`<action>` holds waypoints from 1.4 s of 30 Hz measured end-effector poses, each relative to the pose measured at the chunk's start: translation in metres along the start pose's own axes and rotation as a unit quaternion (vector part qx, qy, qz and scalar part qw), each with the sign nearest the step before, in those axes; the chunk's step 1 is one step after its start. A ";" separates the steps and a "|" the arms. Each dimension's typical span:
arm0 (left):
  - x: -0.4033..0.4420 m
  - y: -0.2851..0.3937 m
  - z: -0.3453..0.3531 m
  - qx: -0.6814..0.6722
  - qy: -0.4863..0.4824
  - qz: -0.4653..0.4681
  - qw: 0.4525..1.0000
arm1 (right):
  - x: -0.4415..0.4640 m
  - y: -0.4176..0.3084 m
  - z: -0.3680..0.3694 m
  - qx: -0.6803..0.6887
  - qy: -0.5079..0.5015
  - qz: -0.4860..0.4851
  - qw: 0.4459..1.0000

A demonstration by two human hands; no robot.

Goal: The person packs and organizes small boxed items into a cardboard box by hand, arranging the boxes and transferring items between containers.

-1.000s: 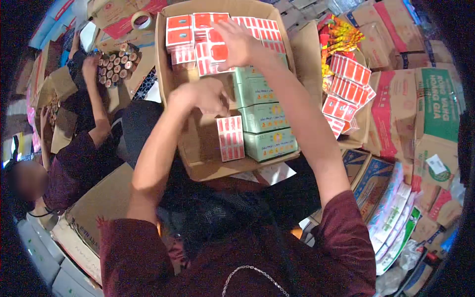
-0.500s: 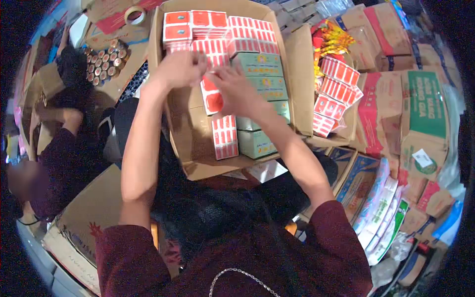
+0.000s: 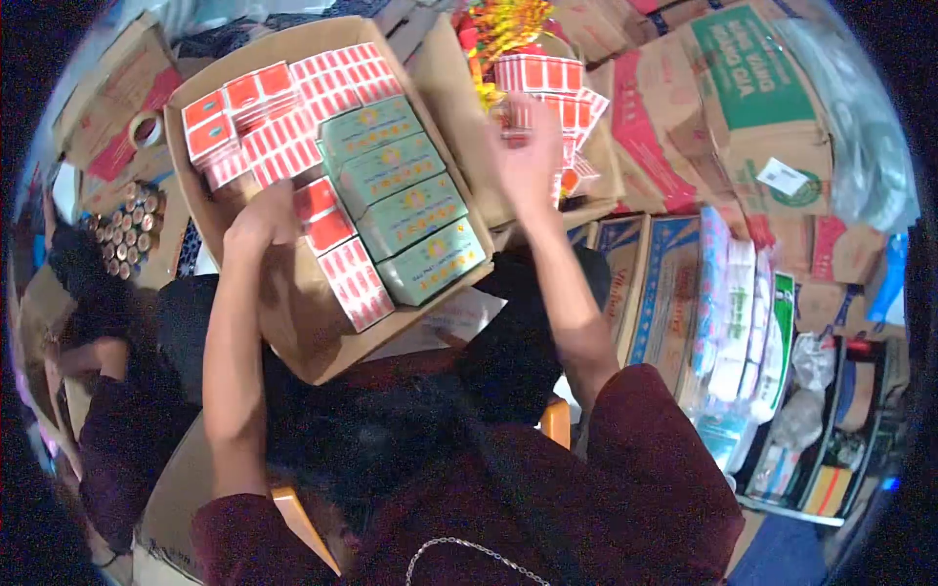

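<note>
A cardboard box (image 3: 293,356) in front of me holds rows of red-and-white packs (image 3: 293,137) and a column of green cartons (image 3: 410,205). Inside its left part, my left hand (image 3: 262,220) is beside a red pack (image 3: 327,215), fingers partly bent and apart; I see nothing held in them. My right hand (image 3: 532,156) reaches into a second box (image 3: 459,117) on the right, over red-and-white packs (image 3: 576,107). Motion blurs its fingers, so whether they grip a pack cannot be made out.
Gold-and-red decorations (image 3: 513,24) lie in the second box. Large cartons (image 3: 772,117) are stacked at right, with plastic-wrapped packages (image 3: 738,303) below. At left are a tape roll (image 3: 146,129), a cluster of small round-topped items (image 3: 127,230) and another person's arm (image 3: 107,359).
My right hand has left the first box and moved right to the packs in the second box. My left hand has come lower in the first box. The whole view has turned rightward.
</note>
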State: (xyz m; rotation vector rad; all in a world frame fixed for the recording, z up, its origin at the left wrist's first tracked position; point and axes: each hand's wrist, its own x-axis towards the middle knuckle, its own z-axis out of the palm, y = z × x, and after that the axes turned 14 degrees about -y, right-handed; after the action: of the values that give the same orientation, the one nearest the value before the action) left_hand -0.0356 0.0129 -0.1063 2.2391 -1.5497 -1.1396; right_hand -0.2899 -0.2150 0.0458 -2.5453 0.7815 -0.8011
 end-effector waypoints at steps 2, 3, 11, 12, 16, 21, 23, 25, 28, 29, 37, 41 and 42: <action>-0.004 0.001 -0.004 0.037 0.046 -0.023 0.998 | -0.013 0.059 -0.030 -0.171 0.092 0.061 0.979; -0.002 -0.001 -0.006 0.036 0.049 -0.023 0.998 | -0.014 0.087 -0.036 -0.171 0.093 0.058 0.979; -0.031 0.037 -0.043 -0.110 -0.004 -0.027 0.994 | -0.005 0.143 -0.037 0.443 -0.091 0.361 0.816; -0.031 0.031 -0.041 -0.114 0.020 -0.011 0.993 | -0.008 0.146 -0.035 0.454 -0.088 0.368 0.807; -0.024 0.017 -0.033 -0.111 0.097 0.035 0.988 | -0.018 0.143 -0.037 0.460 -0.043 0.337 0.820; -0.041 0.024 -0.041 -0.121 0.127 0.061 0.983 | -0.025 0.097 -0.042 0.355 0.068 0.367 0.857; -0.044 0.031 -0.048 -0.133 0.119 0.078 0.981 | -0.029 0.105 -0.034 0.328 0.098 0.331 0.879; -0.045 0.034 -0.050 -0.165 0.166 0.108 0.966 | -0.035 0.102 -0.033 0.264 0.157 0.256 0.917; -0.033 0.048 -0.052 -0.219 0.190 0.154 0.944 | -0.036 0.064 -0.041 0.245 0.179 0.156 0.940; -0.030 0.052 -0.052 -0.256 0.196 0.171 0.931 | -0.037 0.049 -0.047 0.240 0.184 0.160 0.940; -0.025 0.046 -0.070 -0.353 0.294 0.206 0.864 | -0.026 -0.032 -0.009 0.473 0.059 0.142 0.868; -0.046 0.039 -0.078 -0.396 0.185 0.139 0.889 | -0.019 -0.081 0.039 0.528 -0.134 0.136 0.828; -0.050 0.036 -0.079 -0.406 0.124 0.112 0.898 | -0.016 -0.087 0.058 0.502 -0.188 0.138 0.833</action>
State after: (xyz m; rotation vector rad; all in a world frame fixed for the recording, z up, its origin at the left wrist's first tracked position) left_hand -0.0153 0.0200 -0.0082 1.5214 -0.9348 -1.0961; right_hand -0.2309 -0.1277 0.0360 -1.5079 0.3999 -0.4043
